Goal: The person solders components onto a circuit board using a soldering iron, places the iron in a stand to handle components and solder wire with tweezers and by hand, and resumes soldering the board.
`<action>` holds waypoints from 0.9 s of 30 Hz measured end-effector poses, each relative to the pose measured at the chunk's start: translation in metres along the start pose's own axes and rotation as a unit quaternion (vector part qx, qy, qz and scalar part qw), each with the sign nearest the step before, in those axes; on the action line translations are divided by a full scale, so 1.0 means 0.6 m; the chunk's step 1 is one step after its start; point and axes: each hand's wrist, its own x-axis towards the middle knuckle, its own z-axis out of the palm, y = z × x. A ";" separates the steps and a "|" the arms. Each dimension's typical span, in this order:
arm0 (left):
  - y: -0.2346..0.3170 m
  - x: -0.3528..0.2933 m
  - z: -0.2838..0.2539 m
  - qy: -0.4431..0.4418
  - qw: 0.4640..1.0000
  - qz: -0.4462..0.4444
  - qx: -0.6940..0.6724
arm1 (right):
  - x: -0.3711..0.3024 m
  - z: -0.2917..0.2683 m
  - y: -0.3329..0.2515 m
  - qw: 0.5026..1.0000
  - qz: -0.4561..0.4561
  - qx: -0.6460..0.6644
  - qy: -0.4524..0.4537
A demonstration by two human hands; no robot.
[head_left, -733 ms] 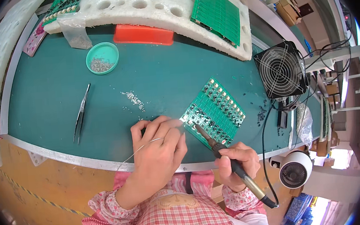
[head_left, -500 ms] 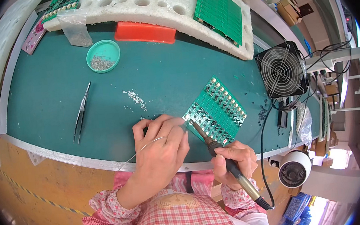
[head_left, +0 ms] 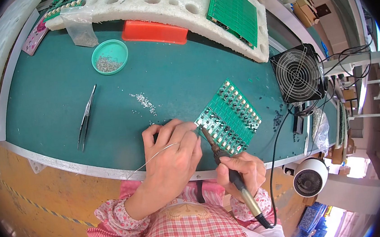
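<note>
The green bench [head_left: 58, 112] carries a circuit board [head_left: 230, 116], lying askew near its front edge; a soldering iron [head_left: 237, 180] is gripped in the right hand [head_left: 247, 170], its tip at the board's left corner, contact hard to judge; the left hand [head_left: 173, 153], fingers curled, holds a thin wire [head_left: 145, 163]; tiny silvery bits [head_left: 145, 103] lie beyond

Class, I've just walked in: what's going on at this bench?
The person's right hand grips a soldering iron, its tip at the left corner of a green circuit board; whether it touches is unclear. The left hand is at that same corner, a thin wire crossing its back. Tweezers and a dish of small silvery bits lie unheld.
</note>
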 end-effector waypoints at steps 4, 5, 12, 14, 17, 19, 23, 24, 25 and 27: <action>-0.002 -0.001 0.000 0.001 1.000 0.000 -0.007 | -0.006 0.009 -0.016 1.000 0.002 -0.013 0.009; -0.002 -0.001 0.000 0.000 1.000 0.000 -0.013 | -0.008 0.011 -0.017 1.000 0.002 -0.016 0.010; -0.004 -0.003 -0.001 0.008 1.000 0.004 -0.014 | -0.025 0.003 -0.015 0.998 0.037 0.013 0.050; -0.003 -0.003 -0.003 0.008 1.000 0.004 -0.025 | -0.042 -0.002 -0.023 0.989 0.110 0.059 0.083; -0.002 -0.005 -0.003 0.003 1.000 0.003 -0.022 | -0.049 -0.015 -0.024 0.969 0.212 0.088 0.095; -0.001 -0.006 -0.003 0.003 1.000 0.008 -0.023 | -0.052 -0.011 -0.024 0.940 0.269 0.130 0.164; 0.006 -0.006 -0.001 -0.001 1.000 0.015 -0.020 | -0.069 -0.028 -0.003 0.983 0.142 0.065 0.094; 0.008 -0.006 -0.001 -0.003 1.000 0.016 -0.020 | -0.072 -0.023 -0.002 0.986 0.125 0.042 0.098; 0.011 -0.006 -0.001 -0.005 1.000 0.019 -0.022 | -0.070 -0.020 -0.002 0.986 0.126 0.043 0.100; 0.012 -0.006 0.002 -0.010 0.999 0.024 -0.025 | -0.064 -0.015 -0.002 0.991 0.093 0.037 0.093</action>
